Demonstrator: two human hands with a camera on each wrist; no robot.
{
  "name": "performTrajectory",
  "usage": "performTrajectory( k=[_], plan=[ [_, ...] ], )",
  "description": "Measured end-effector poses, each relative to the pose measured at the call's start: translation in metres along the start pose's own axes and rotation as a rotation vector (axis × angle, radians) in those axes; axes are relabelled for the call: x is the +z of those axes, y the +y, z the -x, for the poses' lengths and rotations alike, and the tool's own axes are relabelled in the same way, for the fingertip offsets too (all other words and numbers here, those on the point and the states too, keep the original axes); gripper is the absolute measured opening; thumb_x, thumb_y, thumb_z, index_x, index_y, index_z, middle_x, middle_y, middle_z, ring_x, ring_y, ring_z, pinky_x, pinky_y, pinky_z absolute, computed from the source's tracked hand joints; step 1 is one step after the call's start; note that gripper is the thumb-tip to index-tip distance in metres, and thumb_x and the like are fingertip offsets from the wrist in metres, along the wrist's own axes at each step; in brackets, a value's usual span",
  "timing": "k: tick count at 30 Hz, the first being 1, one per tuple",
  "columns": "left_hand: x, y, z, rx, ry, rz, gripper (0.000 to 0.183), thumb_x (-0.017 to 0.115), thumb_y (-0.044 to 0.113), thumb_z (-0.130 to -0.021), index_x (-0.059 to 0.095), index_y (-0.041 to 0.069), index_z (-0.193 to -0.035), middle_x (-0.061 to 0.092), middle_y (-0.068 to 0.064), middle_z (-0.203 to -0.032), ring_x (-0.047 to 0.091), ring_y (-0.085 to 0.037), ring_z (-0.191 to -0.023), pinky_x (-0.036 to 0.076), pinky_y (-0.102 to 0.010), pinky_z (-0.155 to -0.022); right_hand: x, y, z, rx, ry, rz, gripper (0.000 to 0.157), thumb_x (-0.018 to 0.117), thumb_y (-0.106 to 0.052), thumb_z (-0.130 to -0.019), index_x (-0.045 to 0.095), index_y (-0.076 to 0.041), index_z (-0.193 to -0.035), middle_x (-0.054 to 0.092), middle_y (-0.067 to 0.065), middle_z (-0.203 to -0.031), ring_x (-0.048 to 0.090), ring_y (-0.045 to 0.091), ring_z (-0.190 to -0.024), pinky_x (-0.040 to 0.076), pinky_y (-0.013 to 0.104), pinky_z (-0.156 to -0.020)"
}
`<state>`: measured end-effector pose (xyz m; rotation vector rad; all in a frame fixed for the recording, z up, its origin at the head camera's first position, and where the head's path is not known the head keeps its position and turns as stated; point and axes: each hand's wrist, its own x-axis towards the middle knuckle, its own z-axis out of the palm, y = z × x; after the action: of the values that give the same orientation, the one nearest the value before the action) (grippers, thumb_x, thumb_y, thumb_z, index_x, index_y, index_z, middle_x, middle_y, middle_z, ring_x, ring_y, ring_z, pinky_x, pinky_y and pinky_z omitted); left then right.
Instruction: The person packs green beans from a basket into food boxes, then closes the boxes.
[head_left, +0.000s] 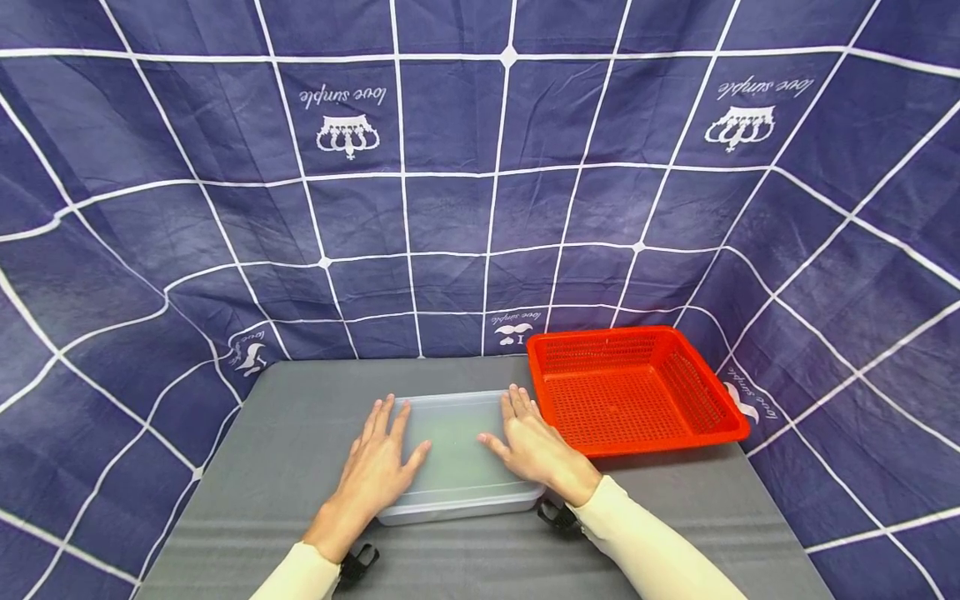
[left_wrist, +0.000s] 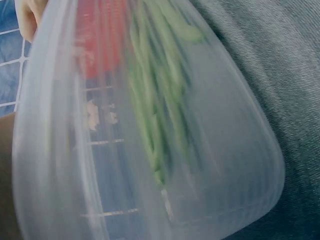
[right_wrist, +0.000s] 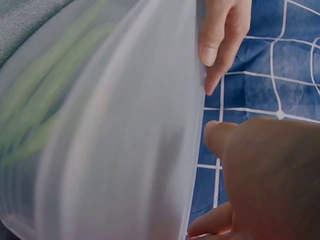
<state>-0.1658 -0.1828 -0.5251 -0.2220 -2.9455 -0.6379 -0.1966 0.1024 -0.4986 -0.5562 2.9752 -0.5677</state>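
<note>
A translucent plastic food container (head_left: 465,508) with a frosted lid (head_left: 453,446) sits on the grey table, in the middle of the head view. Through its wall in the left wrist view, long green beans (left_wrist: 157,85) show, slightly blurred. My left hand (head_left: 375,467) rests on the lid's left side, fingers stretched forward and thumb spread inward. On the lid's right side lies my right hand (head_left: 536,442), its fingers also extended. Both hands (right_wrist: 275,175) appear above the lid in the right wrist view, neither curled round anything.
A red perforated plastic basket (head_left: 615,408) stands at the right, close beside the container and my right hand. Blue cloth with white grid lines (head_left: 450,212) hangs behind and along both sides of the grey table (head_left: 300,417).
</note>
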Motion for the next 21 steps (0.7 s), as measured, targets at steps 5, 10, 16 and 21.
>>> performTrajectory(
  k=[5, 10, 16, 21],
  plan=[
    [0.0023, -0.001, -0.0012, 0.003, 0.047, -0.001, 0.079, 0.075, 0.048, -0.111, 0.052, 0.007, -0.174, 0.039, -0.025, -0.187, 0.034, -0.05, -0.177, 0.049, -0.082, -0.123, 0.0029, -0.0004, -0.0017, -0.01, 0.024, 0.029, 0.096, 0.064, -0.058, -0.117, 0.038, 0.016, -0.174, 0.033, 0.039, -0.185, 0.033, 0.053, -0.177, 0.03, 0.059, -0.146],
    [0.0048, -0.0015, -0.0015, -0.012, 0.056, 0.002, 0.081, 0.074, 0.052, -0.111, 0.052, 0.009, -0.175, 0.041, -0.022, -0.186, 0.037, -0.048, -0.175, 0.051, -0.083, -0.121, 0.0047, -0.0032, -0.0014, 0.007, 0.039, 0.004, 0.101, 0.067, -0.06, -0.115, 0.038, 0.017, -0.173, 0.034, 0.04, -0.184, 0.035, 0.053, -0.176, 0.033, 0.061, -0.145],
    [0.0054, -0.0031, 0.0008, -0.017, 0.059, 0.006, 0.083, 0.073, 0.053, -0.111, 0.049, 0.01, -0.177, 0.042, -0.023, -0.186, 0.036, -0.049, -0.175, 0.05, -0.083, -0.121, 0.007, -0.0056, -0.0013, 0.01, 0.038, -0.036, 0.103, 0.068, -0.059, -0.114, 0.036, 0.018, -0.173, 0.033, 0.04, -0.184, 0.033, 0.054, -0.176, 0.032, 0.063, -0.145],
    [0.0102, -0.0051, 0.001, 0.008, 0.071, 0.014, 0.084, 0.076, 0.051, -0.11, 0.048, 0.011, -0.178, 0.039, -0.025, -0.187, 0.034, -0.05, -0.177, 0.051, -0.082, -0.121, 0.0107, -0.0065, 0.0019, 0.016, 0.054, -0.063, 0.1, 0.065, -0.057, -0.116, 0.032, 0.016, -0.176, 0.028, 0.04, -0.186, 0.026, 0.054, -0.179, 0.027, 0.064, -0.146]
  ],
)
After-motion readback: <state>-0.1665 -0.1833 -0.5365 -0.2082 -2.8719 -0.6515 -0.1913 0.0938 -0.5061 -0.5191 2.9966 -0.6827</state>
